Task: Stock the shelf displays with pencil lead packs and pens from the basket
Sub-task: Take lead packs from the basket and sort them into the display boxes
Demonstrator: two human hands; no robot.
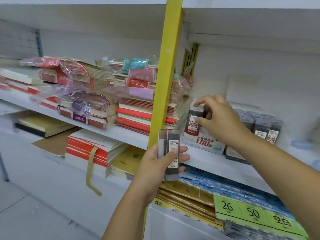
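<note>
My left hand (155,163) grips a small stack of dark pencil lead packs (169,153) with white labels, held upright in front of the yellow shelf post. My right hand (218,118) reaches onto the white shelf and pinches one lead pack (194,116) at its top and side, standing in a white and red display box (202,142). More dark lead packs (265,127) stand in a row to the right of my hand. No basket or pens are in view.
A yellow post (166,75) splits the shelving. Wrapped bundles of red and purple notebooks (86,94) fill the left shelf. Below lie gold and blue packets (195,193) and green price cards (251,212). The shelf board (216,163) runs under the display box.
</note>
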